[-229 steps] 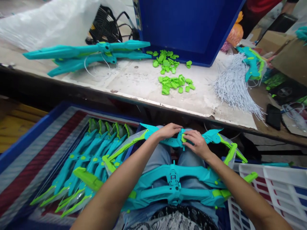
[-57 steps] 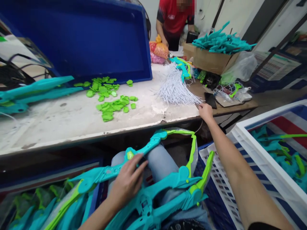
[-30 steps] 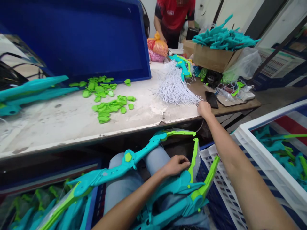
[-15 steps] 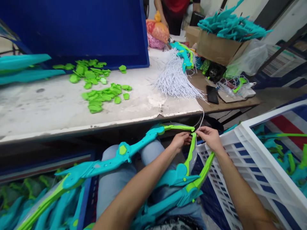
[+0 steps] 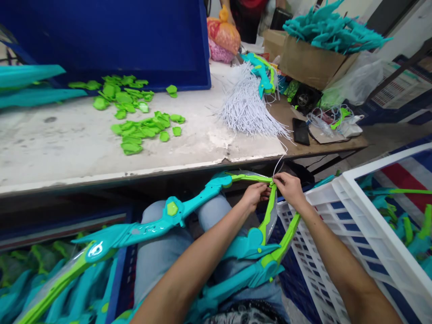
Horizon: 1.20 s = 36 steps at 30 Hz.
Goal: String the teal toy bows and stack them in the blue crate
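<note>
A long turquoise plastic piece with lime-green ends, shaped like a toy bow, lies across my lap. Its green end meets the tip of another green arm, which angles down to a second turquoise part. My left hand is closed around the meeting green tips from the left. My right hand pinches a thin white string against those tips from the right. The string runs up toward the table edge. Fingers partly hide the exact join.
On the table lie loose green caps, a bundle of white strings and a phone. A blue crate stands behind; a white basket is at my right. Beyond, a person stands near a carton of turquoise parts.
My right hand has shifted slightly left, bringing the string end onto the green tips. The two tips have come together. The whole view has shifted slightly.
</note>
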Each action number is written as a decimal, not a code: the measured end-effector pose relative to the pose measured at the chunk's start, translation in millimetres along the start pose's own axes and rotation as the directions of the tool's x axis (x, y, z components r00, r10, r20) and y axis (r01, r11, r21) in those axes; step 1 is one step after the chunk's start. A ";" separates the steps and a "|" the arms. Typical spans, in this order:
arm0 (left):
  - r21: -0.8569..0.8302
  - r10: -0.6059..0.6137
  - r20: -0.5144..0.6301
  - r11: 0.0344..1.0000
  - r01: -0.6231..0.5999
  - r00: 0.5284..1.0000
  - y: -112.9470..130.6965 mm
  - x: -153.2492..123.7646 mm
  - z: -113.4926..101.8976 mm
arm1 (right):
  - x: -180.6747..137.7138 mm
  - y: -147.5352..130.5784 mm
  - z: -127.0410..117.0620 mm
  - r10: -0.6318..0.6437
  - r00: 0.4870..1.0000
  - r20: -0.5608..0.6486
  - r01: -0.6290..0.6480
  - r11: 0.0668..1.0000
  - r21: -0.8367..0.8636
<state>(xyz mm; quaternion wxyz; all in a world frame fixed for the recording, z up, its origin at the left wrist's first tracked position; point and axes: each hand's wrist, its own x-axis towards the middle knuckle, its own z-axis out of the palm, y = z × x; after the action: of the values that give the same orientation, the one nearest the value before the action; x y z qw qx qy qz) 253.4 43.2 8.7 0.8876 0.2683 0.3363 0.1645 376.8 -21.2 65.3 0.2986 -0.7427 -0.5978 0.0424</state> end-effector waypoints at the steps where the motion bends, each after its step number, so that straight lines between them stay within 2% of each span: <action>1: -0.003 -0.003 0.003 1.000 0.003 1.000 0.0 0.0 0.8 | 0.0 0.3 -0.2 0.015 1.000 0.008 -0.015 1.000 0.003; 4: -0.013 -0.005 0.013 1.000 0.005 1.000 0.0 0.5 3.7 | -1.2 1.3 -2.7 0.034 0.999 0.019 -0.034 0.999 -0.017; 10: -0.021 0.011 0.014 1.000 -0.011 1.000 -1.0 3.9 7.8 | 0.9 -0.9 -7.0 -0.114 0.990 0.086 0.127 0.978 -0.167; 13: -0.016 0.020 0.012 1.000 -0.020 1.000 -1.3 5.1 8.2 | 6.6 -1.5 -6.0 -0.120 0.984 0.132 0.142 0.976 -0.167; 16: -0.013 0.037 0.013 0.999 -0.037 0.999 -0.3 5.5 8.8 | 11.9 1.8 -3.2 -0.065 0.991 0.119 0.076 0.993 -0.085; 20: 0.018 0.067 -0.007 0.998 -0.067 0.998 1.6 7.5 13.6 | 14.5 8.9 2.1 0.069 0.991 0.112 -0.075 0.996 0.053; 23: 0.073 0.092 -0.060 0.993 -0.088 0.994 3.0 7.9 17.9 | 13.7 10.9 4.6 0.155 0.969 0.190 -0.169 0.984 0.056; 25: 0.124 0.104 -0.105 0.988 -0.090 0.989 6.7 2.2 15.5 | 12.8 10.9 5.0 0.165 0.970 0.182 -0.173 0.985 0.029; 27: 0.175 0.109 -0.150 0.981 -0.082 0.983 16.5 -14.0 4.4 | 11.2 11.3 4.3 0.164 0.975 0.150 -0.171 0.985 0.029; 29: 0.224 0.117 -0.165 0.972 -0.078 0.979 35.4 -44.4 -16.3 | 8.4 12.6 2.6 0.179 0.975 0.131 -0.186 0.981 0.047; 31: 0.259 0.148 -0.120 0.959 -0.113 0.982 63.6 -88.7 -42.9 | 5.0 14.3 0.3 0.186 0.975 0.125 -0.194 0.979 0.058; 33: 0.216 0.248 -0.106 0.951 -0.221 0.963 97.1 -142.4 -68.6 | 2.0 14.8 -2.5 0.185 0.976 0.117 -0.194 0.979 0.066; 34: 0.188 0.312 -0.140 0.940 -0.284 0.940 113.9 -170.7 -79.3 | 1.1 14.4 -4.0 0.183 0.976 0.119 -0.192 0.979 0.067; 35: 0.162 0.394 -0.211 0.916 -0.366 0.894 129.3 -198.7 -88.1 | 0.5 13.6 -5.5 0.179 0.976 0.123 -0.188 0.980 0.064; 36: 0.147 0.475 -0.302 0.880 -0.453 0.826 142.9 -225.5 -95.1 | 0.3 12.4 -7.1 0.175 0.976 0.127 -0.184 0.981 0.057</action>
<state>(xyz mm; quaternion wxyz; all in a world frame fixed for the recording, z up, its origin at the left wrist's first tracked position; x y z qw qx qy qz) 10.0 86.0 147.4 0.7424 0.3410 0.4096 0.4059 390.5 -25.0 65.1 0.2818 -0.7791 -0.5436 0.1348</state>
